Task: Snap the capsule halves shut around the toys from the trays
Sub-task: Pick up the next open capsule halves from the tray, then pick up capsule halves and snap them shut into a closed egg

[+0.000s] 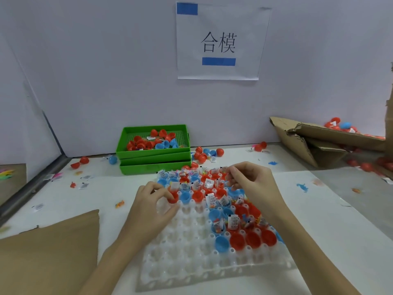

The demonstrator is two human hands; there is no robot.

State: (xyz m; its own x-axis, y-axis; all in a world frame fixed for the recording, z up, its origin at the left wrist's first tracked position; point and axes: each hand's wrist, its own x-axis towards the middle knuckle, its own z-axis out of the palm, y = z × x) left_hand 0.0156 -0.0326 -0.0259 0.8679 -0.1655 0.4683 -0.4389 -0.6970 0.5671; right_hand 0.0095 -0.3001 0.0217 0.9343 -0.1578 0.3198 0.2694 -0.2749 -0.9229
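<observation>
Pinching red capsule half point(173, 198) between left fingers point(164, 193); tray point(191, 252) beneath

Cardboard box point(331, 141) cut off (right edge).

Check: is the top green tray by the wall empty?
No. The top green tray holds a pile of red capsule halves and a few blue capsule halves.

wall point(106, 60): plain pale grey, meets a side wall point(12, 92) at left | sign point(219, 41): white paper sheet on the wall, 2 black characters, 2 blue strips | table point(308, 209): white top, metal edge rail point(36, 184) at left | cardboard point(49, 252): flat brown sheet, near left | light: even, soft
</observation>
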